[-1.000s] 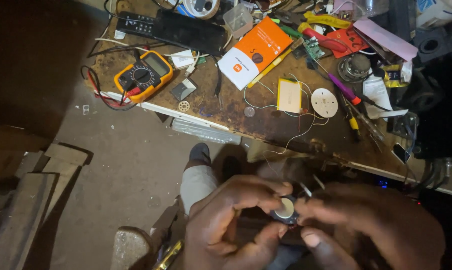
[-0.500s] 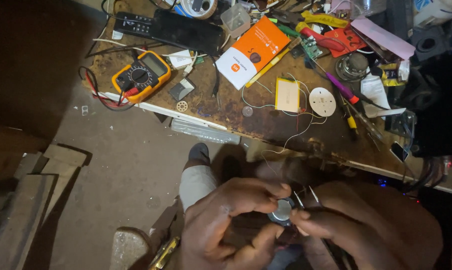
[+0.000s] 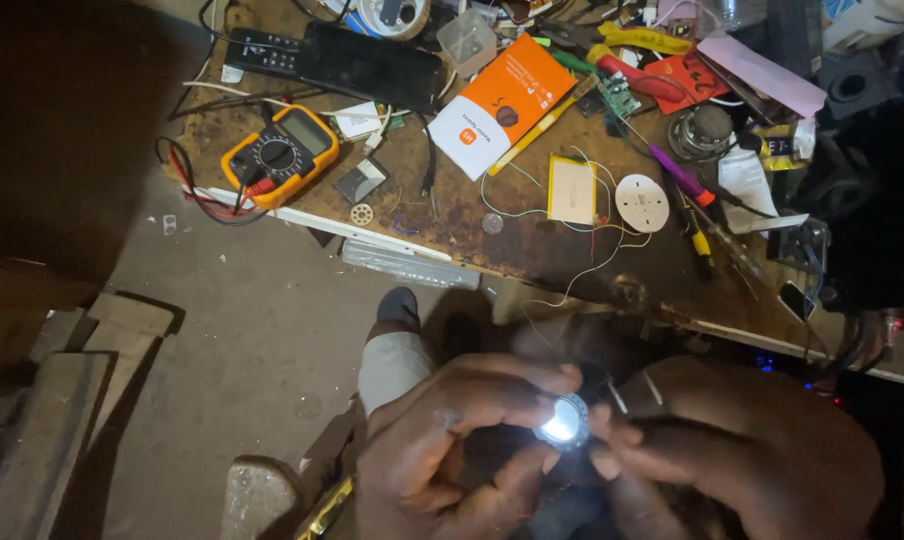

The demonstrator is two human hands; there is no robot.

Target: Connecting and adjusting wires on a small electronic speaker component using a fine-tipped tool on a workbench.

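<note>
both hands point(image 3: 452, 450) cut btm edge | round part point(image 3: 564, 424) glare-blown

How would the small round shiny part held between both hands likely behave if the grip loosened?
The round part looks small and probably light, pinched by fingertips of the left hand and right hand. Its glossy face suggests it is slippery. Being round, it would probably roll if dropped to the floor.

workbench point(image 3: 452, 215) | multimeter point(image 3: 279, 157) | orange-white box point(image 3: 502, 105) | white disc point(image 3: 641, 202)
</note>
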